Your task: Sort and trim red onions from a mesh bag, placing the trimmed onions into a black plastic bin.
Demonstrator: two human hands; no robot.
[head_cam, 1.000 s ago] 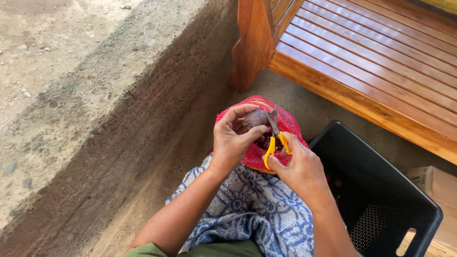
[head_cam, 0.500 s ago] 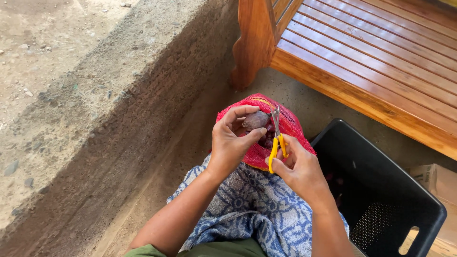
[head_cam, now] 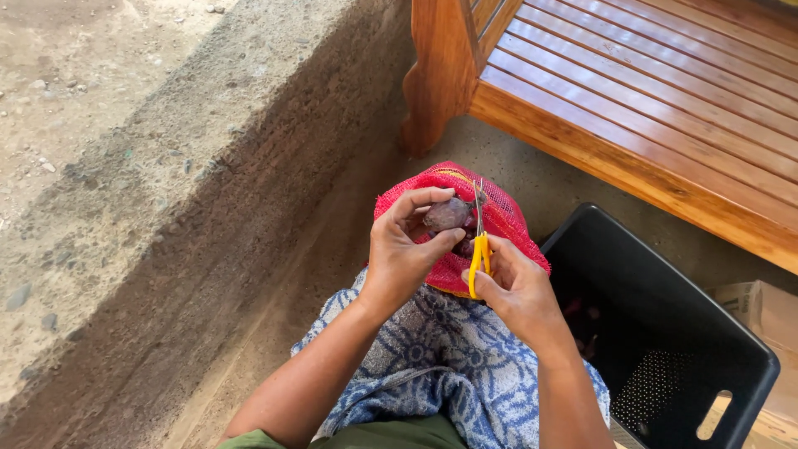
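Note:
My left hand [head_cam: 403, 249] pinches a small purple bulb [head_cam: 446, 214], like a shallot, between thumb and fingers. My right hand [head_cam: 515, 291] grips small scissors with yellow handles [head_cam: 478, 254]; the thin blades point up beside the bulb's right end. Both hands hover over a red mesh sack [head_cam: 509, 218] that rests on my lap, which is covered by a blue and white patterned cloth [head_cam: 449, 366]. More dark bulbs show inside the sack's mouth.
A black plastic crate [head_cam: 665, 333] stands at my right, with dark pieces dimly seen inside. A slatted wooden bench [head_cam: 648, 91] fills the upper right. A rough concrete ledge [head_cam: 166, 191] runs along the left. A cardboard box [head_cam: 761, 308] sits at the far right.
The scissors have turned upright, with the blades now beside the bulb. My left hand has shifted its grip on the bulb slightly. The view has moved a little.

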